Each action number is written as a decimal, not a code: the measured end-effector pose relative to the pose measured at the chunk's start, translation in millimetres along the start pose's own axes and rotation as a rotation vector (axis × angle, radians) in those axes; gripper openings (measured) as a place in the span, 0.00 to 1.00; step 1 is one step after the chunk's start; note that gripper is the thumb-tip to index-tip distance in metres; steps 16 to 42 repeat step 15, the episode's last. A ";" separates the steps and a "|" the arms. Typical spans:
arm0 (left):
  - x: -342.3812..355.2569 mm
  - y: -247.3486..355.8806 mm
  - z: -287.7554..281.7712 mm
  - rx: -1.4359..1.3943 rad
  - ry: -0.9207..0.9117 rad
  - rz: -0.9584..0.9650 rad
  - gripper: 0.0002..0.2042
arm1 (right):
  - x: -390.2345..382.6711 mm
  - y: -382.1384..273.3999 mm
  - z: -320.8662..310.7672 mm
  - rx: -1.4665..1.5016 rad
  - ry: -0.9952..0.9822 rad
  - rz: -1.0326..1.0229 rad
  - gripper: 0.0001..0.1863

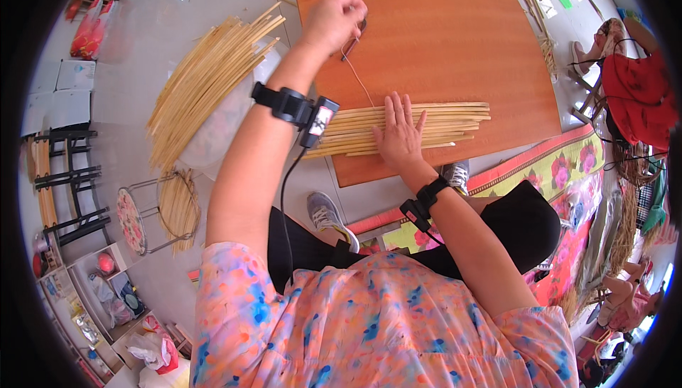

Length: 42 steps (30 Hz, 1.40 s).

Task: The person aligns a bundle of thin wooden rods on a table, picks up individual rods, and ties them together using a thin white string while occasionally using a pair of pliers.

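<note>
A row of thin, pale straw-coloured reed stalks (447,119) lies side by side across the near edge of the wooden table. My right hand (401,134) rests flat on them, palm down with fingers stretched out. Farther off, above the left part of the table, my left hand (337,22) is closed in a pinch on a thin thread (360,80). The thread runs down from that hand to the far side of the stalks, by my right fingertips. Beside the left fingers is a small dark and reddish-brown object (349,48), partly hidden; I cannot make out its kind.
The brown tabletop (440,40) stretches away ahead. Left of it, a large pile of loose stalks (213,79) lies fanned out. A round-seated stool (132,221) and open shelves (85,303) stand farther left. Flowered cloth (561,164) lies at the right. People sit at the far right.
</note>
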<state>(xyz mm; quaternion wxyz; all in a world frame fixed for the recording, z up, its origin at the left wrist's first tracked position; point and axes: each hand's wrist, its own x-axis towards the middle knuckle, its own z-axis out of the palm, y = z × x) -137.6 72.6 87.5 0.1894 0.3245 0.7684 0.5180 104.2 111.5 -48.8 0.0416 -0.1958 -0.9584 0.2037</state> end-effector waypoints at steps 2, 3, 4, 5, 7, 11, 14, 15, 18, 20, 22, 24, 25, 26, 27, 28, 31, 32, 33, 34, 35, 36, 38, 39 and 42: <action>-4.6 -33.2 29.4 0.200 -0.033 -0.098 0.06 | -0.6 3.9 -3.9 -0.053 0.019 0.071 0.38; -9.0 -54.4 39.6 0.345 0.002 -0.050 0.06 | -1.6 3.4 -5.7 -0.053 0.016 0.070 0.38; -11.2 -71.9 50.5 0.425 -0.021 -0.131 0.06 | -3.4 3.7 -7.5 -0.060 0.016 0.090 0.37; -16.3 -76.6 59.3 0.512 -0.040 -0.124 0.07 | -4.7 7.1 -8.9 -0.069 0.021 0.116 0.37; -25.8 -85.9 69.5 0.598 -0.054 -0.118 0.09 | -7.9 10.6 -11.0 -0.069 0.024 0.123 0.37; -32.4 -84.3 58.1 0.614 -0.039 -0.218 0.12 | -9.2 12.6 -16.6 -0.085 0.024 0.141 0.37; -36.4 -47.1 10.5 0.472 0.020 -0.213 0.10 | -5.0 12.8 -20.4 -0.055 0.074 0.141 0.37; -40.0 -31.4 -14.8 0.546 0.075 -0.161 0.12 | 0.4 1.2 -19.0 -0.040 0.082 0.115 0.37; -40.0 -31.4 -14.8 0.546 0.075 -0.161 0.12 | 0.4 1.2 -19.0 -0.040 0.082 0.115 0.37; -40.0 -31.4 -14.8 0.546 0.075 -0.161 0.12 | 0.4 1.2 -19.0 -0.040 0.082 0.115 0.37; -40.0 -31.4 -14.8 0.546 0.075 -0.161 0.12 | 0.4 1.2 -19.0 -0.040 0.082 0.115 0.37; -40.0 -31.4 -14.8 0.546 0.075 -0.161 0.12 | 0.4 1.2 -19.0 -0.040 0.082 0.115 0.37; -40.0 -31.4 -14.8 0.546 0.075 -0.161 0.12 | 0.4 1.2 -19.0 -0.040 0.082 0.115 0.37; -40.0 -31.4 -14.8 0.546 0.075 -0.161 0.12 | 0.4 1.2 -19.0 -0.040 0.082 0.115 0.37; -40.0 -31.4 -14.8 0.546 0.075 -0.161 0.12 | 0.4 1.2 -19.0 -0.040 0.082 0.115 0.37; -40.0 -31.4 -14.8 0.546 0.075 -0.161 0.12 | 0.4 1.2 -19.0 -0.040 0.082 0.115 0.37; -40.0 -31.4 -14.8 0.546 0.075 -0.161 0.12 | 0.4 1.2 -19.0 -0.040 0.082 0.115 0.37; -40.0 -31.4 -14.8 0.546 0.075 -0.161 0.12 | 0.4 1.2 -19.0 -0.040 0.082 0.115 0.37; -40.0 -31.4 -14.8 0.546 0.075 -0.161 0.12 | 0.4 1.2 -19.0 -0.040 0.082 0.115 0.37; -40.0 -31.4 -14.8 0.546 0.075 -0.161 0.12 | 0.4 1.2 -19.0 -0.040 0.082 0.115 0.37; -40.0 -31.4 -14.8 0.546 0.075 -0.161 0.12 | 0.4 1.2 -19.0 -0.040 0.082 0.115 0.37; -40.0 -31.4 -14.8 0.546 0.075 -0.161 0.12 | 0.4 1.2 -19.0 -0.040 0.082 0.115 0.37; -40.0 -31.4 -14.8 0.546 0.075 -0.161 0.12 | 0.4 1.2 -19.0 -0.040 0.082 0.115 0.37; -40.0 -31.4 -14.8 0.546 0.075 -0.161 0.12 | 0.4 1.2 -19.0 -0.040 0.082 0.115 0.37; -40.0 -31.4 -14.8 0.546 0.075 -0.161 0.12 | 0.4 1.2 -19.0 -0.040 0.082 0.115 0.37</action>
